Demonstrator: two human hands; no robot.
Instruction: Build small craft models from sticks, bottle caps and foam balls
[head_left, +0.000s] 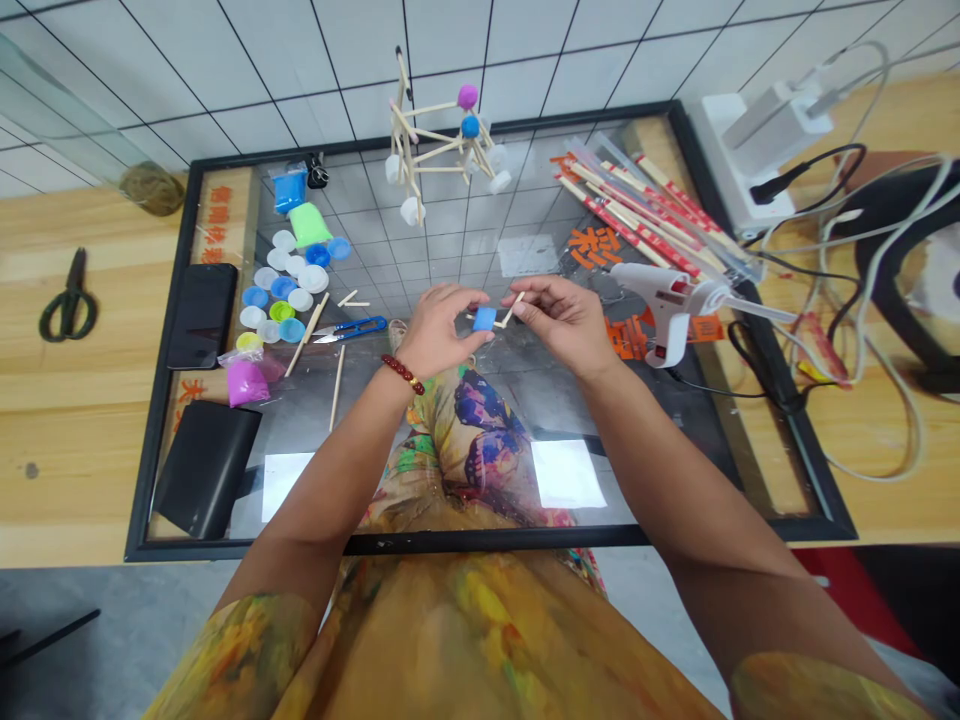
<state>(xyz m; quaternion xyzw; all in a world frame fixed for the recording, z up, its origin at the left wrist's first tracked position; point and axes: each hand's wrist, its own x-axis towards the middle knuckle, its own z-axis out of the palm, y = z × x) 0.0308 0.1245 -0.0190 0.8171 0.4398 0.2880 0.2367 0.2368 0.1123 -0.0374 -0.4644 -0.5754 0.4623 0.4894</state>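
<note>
My left hand [444, 325], with a beaded bracelet at the wrist, has its thumb and fingers closed around a small blue piece [484, 319]. Just to the right, my right hand [561, 318] pinches a short wooden stick [513, 309] between thumb and fingertips. The stick's lower end is close to the blue piece; whether they are joined is too small to tell. Beyond both hands stands a frame of wooden sticks [427, 168] with white caps at its base, a purple ball [467, 96] and a blue ball [470, 127].
Left are plastic caps [283, 287], blue-handled snips [352, 328], clay bags [247, 380], a phone [201, 316], a black wallet [208, 468] and scissors [69, 300]. Right are a glue gun [667, 305], packaged sticks [637, 215] and a power strip [742, 170] with cables.
</note>
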